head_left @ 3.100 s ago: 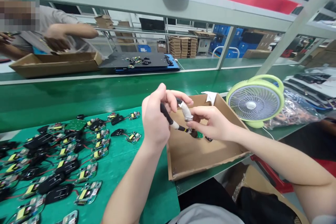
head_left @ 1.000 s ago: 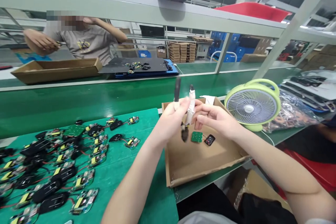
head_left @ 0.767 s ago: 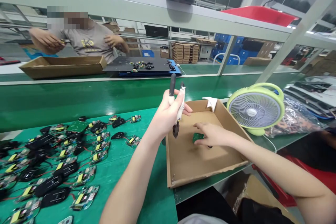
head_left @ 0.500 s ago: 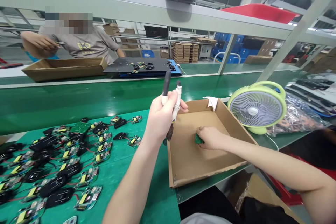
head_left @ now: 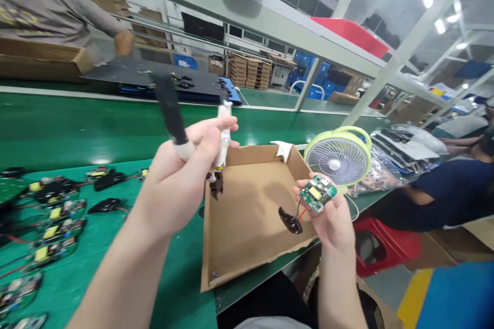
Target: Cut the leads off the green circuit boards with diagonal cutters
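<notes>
- While pliers [head_left: 224, 136] are gripped by the left hand [head_left: 178, 185], a circuit board [head_left: 318, 193] is held between fingers of the right hand [head_left: 332, 221], near the box [head_left: 247, 211].
- Probably light, stiff, fragile; best held by edges.

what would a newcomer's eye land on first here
Most likely the lime-green fan, bright beside the far right corner of the open cardboard box. Nearer the camera, the right hand holds up a circuit board with a dark part dangling from it, while the left hand grips a two-handled tool near the box's left side. Similar boards crowd the green mat on the left.
</notes>
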Tool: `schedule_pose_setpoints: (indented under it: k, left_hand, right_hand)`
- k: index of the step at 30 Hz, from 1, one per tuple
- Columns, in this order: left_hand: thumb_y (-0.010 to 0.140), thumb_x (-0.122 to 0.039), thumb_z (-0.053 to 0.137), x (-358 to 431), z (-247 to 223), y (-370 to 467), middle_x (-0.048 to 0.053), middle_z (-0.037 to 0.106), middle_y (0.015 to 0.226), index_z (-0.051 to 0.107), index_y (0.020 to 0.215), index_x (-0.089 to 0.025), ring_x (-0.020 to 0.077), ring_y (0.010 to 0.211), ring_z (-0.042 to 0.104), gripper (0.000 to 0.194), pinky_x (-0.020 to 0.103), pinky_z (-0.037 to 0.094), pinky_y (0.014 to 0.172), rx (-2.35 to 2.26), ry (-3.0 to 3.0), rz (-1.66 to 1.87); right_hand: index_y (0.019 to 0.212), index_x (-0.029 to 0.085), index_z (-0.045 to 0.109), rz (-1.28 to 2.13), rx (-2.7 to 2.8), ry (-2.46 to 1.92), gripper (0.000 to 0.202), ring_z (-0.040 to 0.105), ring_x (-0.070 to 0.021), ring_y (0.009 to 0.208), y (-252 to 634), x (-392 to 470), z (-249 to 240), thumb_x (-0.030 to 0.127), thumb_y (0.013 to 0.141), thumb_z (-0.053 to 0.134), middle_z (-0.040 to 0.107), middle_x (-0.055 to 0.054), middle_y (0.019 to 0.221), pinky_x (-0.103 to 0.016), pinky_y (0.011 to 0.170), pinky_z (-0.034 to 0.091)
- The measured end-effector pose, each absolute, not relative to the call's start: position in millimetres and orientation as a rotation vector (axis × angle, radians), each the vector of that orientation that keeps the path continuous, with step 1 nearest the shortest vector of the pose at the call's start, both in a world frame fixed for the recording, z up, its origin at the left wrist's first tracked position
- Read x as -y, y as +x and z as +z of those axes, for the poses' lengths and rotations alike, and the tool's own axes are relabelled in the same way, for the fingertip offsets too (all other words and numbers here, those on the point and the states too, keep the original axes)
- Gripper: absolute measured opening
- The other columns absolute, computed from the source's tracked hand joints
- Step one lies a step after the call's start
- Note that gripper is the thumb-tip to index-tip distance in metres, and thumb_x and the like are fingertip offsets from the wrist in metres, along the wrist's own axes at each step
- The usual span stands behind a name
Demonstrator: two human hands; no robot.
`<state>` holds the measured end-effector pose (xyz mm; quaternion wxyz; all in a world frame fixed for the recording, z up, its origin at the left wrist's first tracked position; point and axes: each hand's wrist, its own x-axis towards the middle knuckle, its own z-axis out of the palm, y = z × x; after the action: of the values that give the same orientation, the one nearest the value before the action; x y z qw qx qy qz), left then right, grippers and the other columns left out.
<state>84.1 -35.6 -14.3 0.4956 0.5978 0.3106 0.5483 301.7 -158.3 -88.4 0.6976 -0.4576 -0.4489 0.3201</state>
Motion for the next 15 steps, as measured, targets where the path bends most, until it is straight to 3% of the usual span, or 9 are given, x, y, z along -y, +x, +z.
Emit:
schedule_pose_setpoints:
  k: [2,5,11,15]
  left_hand:
    - [0.092,-0.058,0.059,32.5,-17.2,83.3,0.006,0.075,0.094,0.077,0.106,-0.025,0.0261,0.087,0.069,0.041,0.033,0.051,0.066,-0.741,1.43,1.267]
    - [0.09,-0.062,0.058,28.3,-19.3,81.4,0.007,0.076,0.089,0.079,0.098,-0.025,0.0292,0.089,0.07,0.044,0.035,0.051,0.065,-0.73,1.443,1.184]
    - [0.096,-0.046,0.052,35.1,-12.8,75.2,0.003,0.075,0.084,0.08,0.091,-0.027,0.0233,0.079,0.068,0.035,0.034,0.051,0.07,-0.692,1.526,1.203]
    - [0.095,-0.045,0.056,41.7,-10.0,77.6,0.004,0.074,0.085,0.082,0.083,-0.025,0.0225,0.078,0.066,0.034,0.034,0.05,0.071,-0.699,1.5,1.237]
  right_hand:
    - [0.116,0.025,0.062,0.712,0.903,-1.033,0.061,0.077,-0.0322,0.095,294.8,156.7,-101.1,0.069,0.076,0.076,0.077,-0.013,0.106,-0.049,0.086,0.063]
    - [0.112,0.024,0.062,0.718,0.777,-1.046,0.058,0.077,-0.0329,0.098,285.5,152.1,-112.2,0.072,0.08,0.07,0.076,-0.014,0.104,-0.049,0.086,0.063]
    - [0.101,0.023,0.063,0.701,0.638,-1.046,0.053,0.078,-0.0304,0.088,269.6,144.2,-118.2,0.058,0.069,0.087,0.075,-0.008,0.09,-0.048,0.085,0.064]
    - [0.108,0.022,0.063,0.574,0.7,-1.135,0.05,0.076,-0.0261,0.082,260.0,143.7,-120.4,0.045,0.071,0.088,0.073,-0.007,0.094,-0.046,0.084,0.063]
